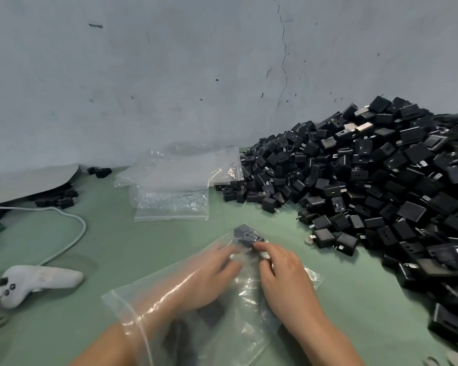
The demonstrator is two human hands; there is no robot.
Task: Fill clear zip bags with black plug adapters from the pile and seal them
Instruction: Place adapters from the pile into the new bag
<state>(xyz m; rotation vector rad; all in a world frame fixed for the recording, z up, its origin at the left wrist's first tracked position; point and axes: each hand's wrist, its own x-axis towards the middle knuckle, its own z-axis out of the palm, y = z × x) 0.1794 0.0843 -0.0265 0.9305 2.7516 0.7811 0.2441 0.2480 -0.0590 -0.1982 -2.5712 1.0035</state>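
A clear zip bag (251, 307) lies on the green table (117, 244), near the front and just left of the big pile (376, 186) of black plug adapters. The bag is thin, glossy and crinkled, with its zip strip running along the near left edge. The left hand (217, 270) and forearm are inside it, reaching toward the far end; through the blurred plastic I cannot tell whether those fingers hold anything. The right hand (283, 273) lies on top of the bag from outside, close beside the left, its fingers curled down and pinching the plastic. Just past both sets of fingertips an adapter (247, 235) sits in the bag's far corner: a small black block. Darker blurred shapes show lower in the bag. The pile's adapters are boxy and matt black, some with metal prongs showing. A stack of bags (175, 180) lies by the wall (169, 75), and a white controller (37, 282) with its cable (74, 233) is at the left
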